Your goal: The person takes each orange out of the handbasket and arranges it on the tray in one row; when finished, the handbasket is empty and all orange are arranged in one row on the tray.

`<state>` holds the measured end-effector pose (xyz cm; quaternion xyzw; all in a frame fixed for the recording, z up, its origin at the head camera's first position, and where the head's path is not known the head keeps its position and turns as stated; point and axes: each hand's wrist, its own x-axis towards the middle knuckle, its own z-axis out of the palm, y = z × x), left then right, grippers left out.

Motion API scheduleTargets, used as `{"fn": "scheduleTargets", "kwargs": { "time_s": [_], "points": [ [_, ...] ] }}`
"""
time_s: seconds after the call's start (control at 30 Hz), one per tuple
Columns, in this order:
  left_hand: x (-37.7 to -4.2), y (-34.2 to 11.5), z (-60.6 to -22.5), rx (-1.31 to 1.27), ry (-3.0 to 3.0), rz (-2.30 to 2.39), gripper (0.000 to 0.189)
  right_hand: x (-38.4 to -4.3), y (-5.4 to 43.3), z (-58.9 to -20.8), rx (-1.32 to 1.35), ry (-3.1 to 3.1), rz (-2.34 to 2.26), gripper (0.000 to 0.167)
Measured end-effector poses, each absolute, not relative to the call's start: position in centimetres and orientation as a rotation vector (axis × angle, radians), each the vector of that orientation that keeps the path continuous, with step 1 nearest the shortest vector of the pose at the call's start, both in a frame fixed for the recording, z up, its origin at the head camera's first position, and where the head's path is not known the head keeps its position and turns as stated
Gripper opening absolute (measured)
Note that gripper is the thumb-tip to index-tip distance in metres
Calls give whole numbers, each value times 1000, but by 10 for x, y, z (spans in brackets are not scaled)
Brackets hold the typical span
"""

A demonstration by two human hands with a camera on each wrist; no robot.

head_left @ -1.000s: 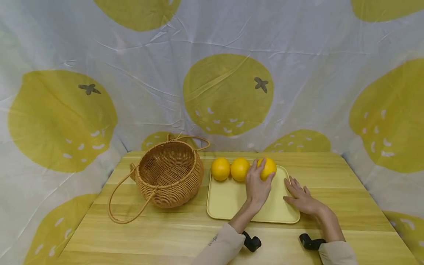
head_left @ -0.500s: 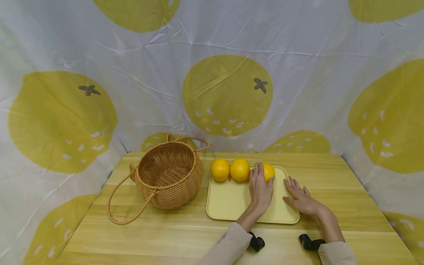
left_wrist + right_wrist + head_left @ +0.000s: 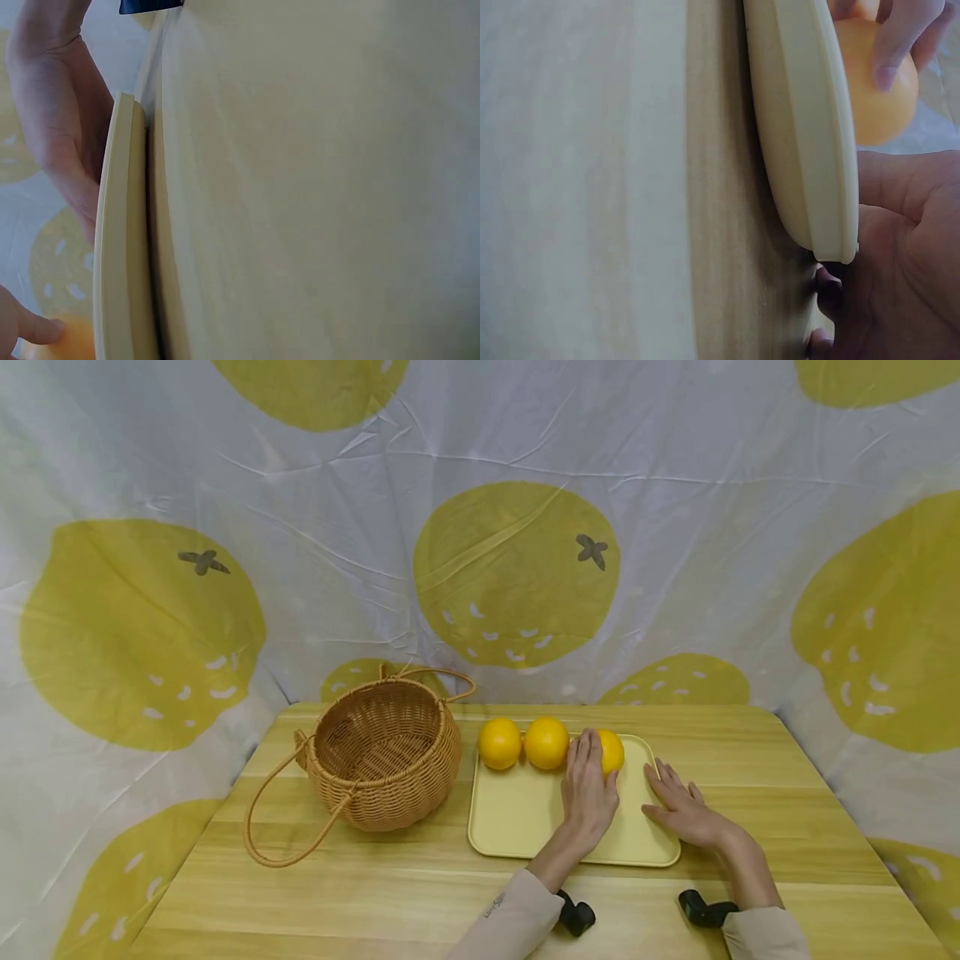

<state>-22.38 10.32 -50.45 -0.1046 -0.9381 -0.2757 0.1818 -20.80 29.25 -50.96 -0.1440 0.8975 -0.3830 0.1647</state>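
Note:
Three round oranges line the far side of a pale yellow tray (image 3: 517,827): a left orange (image 3: 499,743), a middle orange (image 3: 547,743) and a right orange (image 3: 613,752). My left hand (image 3: 590,793) holds the right orange, its fingers over the left side and its thumb at the near right. The right wrist view shows the thumb pressed on this orange (image 3: 866,112). My right hand (image 3: 690,814) rests along the tray's right edge, fingers extended, thumb across the rim. In the left wrist view the tray's side hides part of my right hand (image 3: 64,112).
A wicker basket (image 3: 420,797) stands left of the tray, with nothing seen inside. One basket handle (image 3: 258,814) hangs out toward the front left; the other leans back. Behind the wooden table (image 3: 360,902) hangs a lemon-print cloth (image 3: 697,568).
My left hand has lowered the right orange toward the tray, its fingers now lying closer together. The middle orange has shifted very slightly right. My right hand stays at the tray's edge.

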Motion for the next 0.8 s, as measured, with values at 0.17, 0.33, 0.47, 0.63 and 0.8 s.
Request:
{"fn": "scheduleTargets", "kwargs": {
  "time_s": [0.17,0.33,0.47,0.63,0.8],
  "points": [
    [-228,106,-505,-244,-2637,-659,67,-208,291,-509,-402,2559,-1092,78],
    [-234,105,-505,-170,-2653,-593,68,-208,291,-511,-401,2554,-1100,79],
    [-237,104,-504,-143,-2658,-589,67,-209,292,-510,-403,2554,-1098,79],
    [-236,105,-505,-167,-2624,-501,66,-209,292,-510,-407,2561,-1090,80],
    [-236,105,-507,-186,-2597,-443,63,-209,292,-509,-396,2565,-1080,79]
  ]
}}
